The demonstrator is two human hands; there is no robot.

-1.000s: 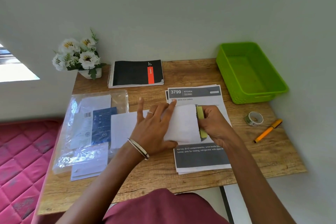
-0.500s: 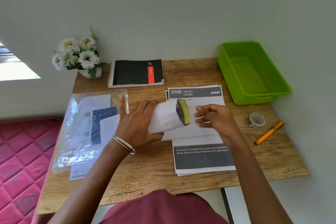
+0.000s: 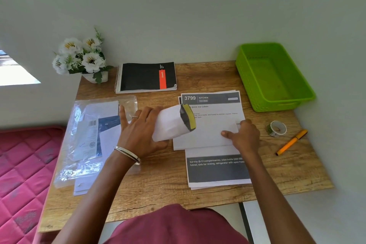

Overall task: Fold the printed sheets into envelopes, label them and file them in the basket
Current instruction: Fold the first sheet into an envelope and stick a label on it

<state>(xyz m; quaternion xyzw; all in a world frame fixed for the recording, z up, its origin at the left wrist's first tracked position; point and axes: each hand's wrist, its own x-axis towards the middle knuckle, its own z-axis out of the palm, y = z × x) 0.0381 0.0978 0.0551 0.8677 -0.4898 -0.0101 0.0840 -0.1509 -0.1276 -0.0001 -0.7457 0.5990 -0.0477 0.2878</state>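
White paper made up most of what the head camera caught on the wooden table (image 3: 198, 200). The left hand (image 3: 138, 132) gripped a white envelope (image 3: 168, 125), thumb under it and fingers curled over its top, lifting the open end with its yellow-and-dark lining off the surface. The right hand (image 3: 244, 136) pinched the right edge of a folded sheet (image 3: 202, 134), fingers closed narrowly on the paper, which lay flat on the stack of printed sheets (image 3: 215, 170) near the table's middle. A green basket (image 3: 247, 77) sat at the far right corner, well apart from both hands. Near it lay a tape roll (image 3: 276, 128) and an orange pen (image 3: 291, 142). A plastic packet of envelopes (image 3: 87, 136) lay at the left, with a black notebook (image 3: 147, 76) and a pot of white flowers (image 3: 79, 57) against the wall.
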